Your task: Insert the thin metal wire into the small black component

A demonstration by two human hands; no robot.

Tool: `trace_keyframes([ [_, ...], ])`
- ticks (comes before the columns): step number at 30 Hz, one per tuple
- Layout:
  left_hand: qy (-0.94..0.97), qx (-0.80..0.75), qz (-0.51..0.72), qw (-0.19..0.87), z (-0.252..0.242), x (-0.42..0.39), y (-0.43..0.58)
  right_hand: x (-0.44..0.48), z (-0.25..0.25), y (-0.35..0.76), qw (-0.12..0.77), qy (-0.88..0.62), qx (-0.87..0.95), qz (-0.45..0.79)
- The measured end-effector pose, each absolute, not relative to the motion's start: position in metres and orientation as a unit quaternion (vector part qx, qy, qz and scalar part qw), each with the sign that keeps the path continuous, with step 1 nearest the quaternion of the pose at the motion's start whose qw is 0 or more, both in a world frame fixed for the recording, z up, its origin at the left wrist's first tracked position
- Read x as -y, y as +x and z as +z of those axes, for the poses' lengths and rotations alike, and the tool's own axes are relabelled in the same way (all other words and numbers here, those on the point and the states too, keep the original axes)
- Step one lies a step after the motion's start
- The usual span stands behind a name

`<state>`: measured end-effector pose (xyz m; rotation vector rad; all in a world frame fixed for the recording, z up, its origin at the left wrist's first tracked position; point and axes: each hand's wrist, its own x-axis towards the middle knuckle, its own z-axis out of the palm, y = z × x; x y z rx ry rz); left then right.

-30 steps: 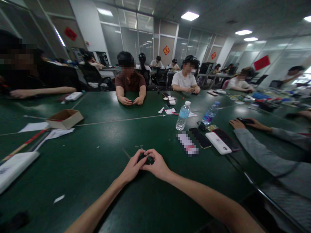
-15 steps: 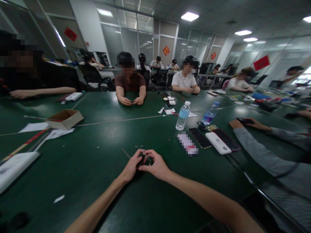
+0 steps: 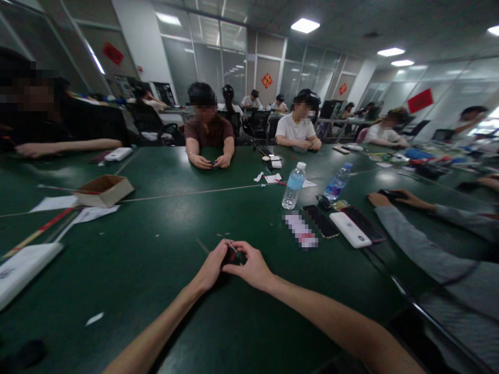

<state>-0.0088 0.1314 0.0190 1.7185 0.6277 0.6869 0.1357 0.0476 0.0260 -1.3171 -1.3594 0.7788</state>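
Item: small dark component, exact kind unclear, probably light and stiff, best held by its edges. Left hand and right hand both curl closed on it, just above the green tabletop.

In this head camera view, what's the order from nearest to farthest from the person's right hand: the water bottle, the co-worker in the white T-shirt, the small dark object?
From the right hand:
1. Small dark object: held against it, in front of the person.
2. Water bottle: upright on the green table, ahead and to the right.
3. Co-worker in the white T-shirt: seated at the table's far side.
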Motion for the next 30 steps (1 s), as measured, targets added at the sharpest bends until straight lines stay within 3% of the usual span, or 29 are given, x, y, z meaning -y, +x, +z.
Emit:
trace_keyframes([
  [16,0.724,-0.278,0.303,0.553,0.027,-0.128,-0.008,-0.043,0.036,0.136,0.496,-0.554,0.593,0.31],
  [30,0.61,-0.313,0.279,0.672,0.008,-0.14,-0.011,-0.043,0.037,0.136,0.505,-0.543,0.59,0.319],
])
